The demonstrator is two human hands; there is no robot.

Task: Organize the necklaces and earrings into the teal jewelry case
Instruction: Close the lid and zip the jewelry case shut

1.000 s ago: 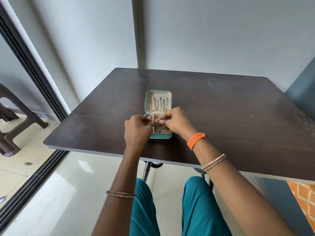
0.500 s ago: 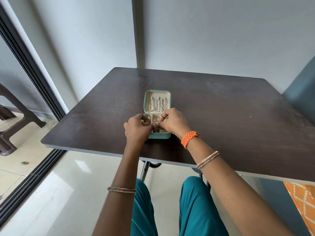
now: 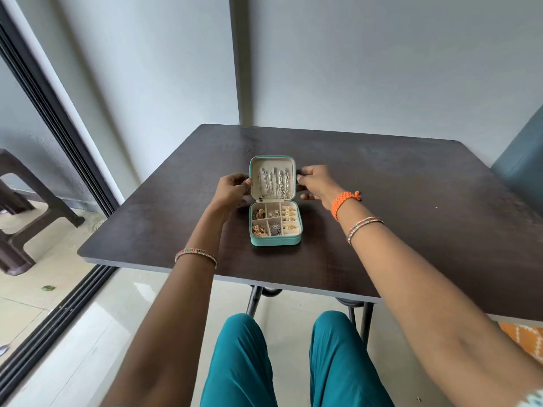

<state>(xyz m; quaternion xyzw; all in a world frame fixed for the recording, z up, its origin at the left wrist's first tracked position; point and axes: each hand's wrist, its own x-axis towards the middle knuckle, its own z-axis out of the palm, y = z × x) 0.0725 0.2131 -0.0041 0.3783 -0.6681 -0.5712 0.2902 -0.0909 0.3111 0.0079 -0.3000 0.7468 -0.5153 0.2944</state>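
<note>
The teal jewelry case (image 3: 275, 241) lies open near the table's front edge, its lid (image 3: 271, 158) standing upright. Silver necklaces (image 3: 275, 183) hang in a row inside the lid. Gold and silver earrings (image 3: 275, 221) fill the divided compartments of the base. My left hand (image 3: 232, 190) pinches the lid's left edge. On the other side, my right hand (image 3: 316, 183) holds the lid's right edge, thumb in front and fingers behind it. Both hands are above and behind the base, which is fully in view.
The dark wooden table (image 3: 396, 207) stands against a grey wall. A brown plastic chair (image 3: 20, 207) sits outside a sliding door frame (image 3: 58, 148) on the left. My knees in teal trousers (image 3: 241, 362) are under the table's front edge. Orange patterned cloth (image 3: 526, 336) shows at the lower right.
Both hands left the base compartments, where they were working together, and moved up and apart to the two sides of the lid. The compartments are now uncovered.
</note>
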